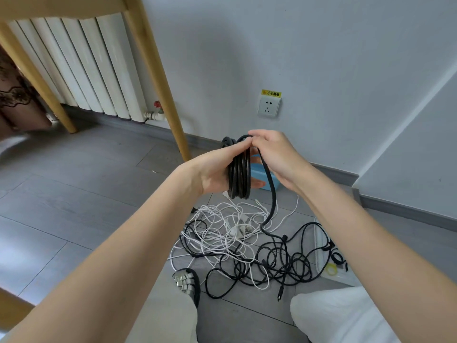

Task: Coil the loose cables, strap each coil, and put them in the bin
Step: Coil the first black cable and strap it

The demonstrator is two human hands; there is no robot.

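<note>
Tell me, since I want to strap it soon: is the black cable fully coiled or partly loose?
Partly loose. The coil sits in the left hand, while the right hand pinches a strand whose tail trails to the floor pile.

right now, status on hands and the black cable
Left hand holds thick black cable coil. Right hand pinches next loop on top. Tail runs into tangled white and black cables on floor. Blue plastic bin behind coil.

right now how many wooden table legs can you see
2: one table leg stands right of the radiator, near the hands; the other table leg crosses in front of the radiator at far left. More may be out of frame.
</note>
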